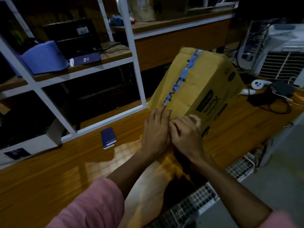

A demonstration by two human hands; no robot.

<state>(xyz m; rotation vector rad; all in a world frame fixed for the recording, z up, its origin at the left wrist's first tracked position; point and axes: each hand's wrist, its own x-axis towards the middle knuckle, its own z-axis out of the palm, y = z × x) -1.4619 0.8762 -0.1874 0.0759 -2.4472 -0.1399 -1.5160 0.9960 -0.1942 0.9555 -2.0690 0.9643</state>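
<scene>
The cardboard box (202, 83) stands tilted on the wooden desk (49, 170), its near end at the person's hands; a strip of torn blue printed tape (181, 76) runs along its top seam. The left hand (156, 129) lies with fingers nearly straight on the seam's near end; the right hand (185, 132) touches it, fingers curled over the box's edge, though whether they pinch the tape cannot be told. A small dark blue carton (108, 137) lies just left; a white controller (259, 83) and black cables (271, 101) sit beyond the box at right; behind stands a white-framed shelf (136, 63) holding a smooth blue tub (44, 58); a wire-mesh basket (197, 203) hangs under the desk edge.
</scene>
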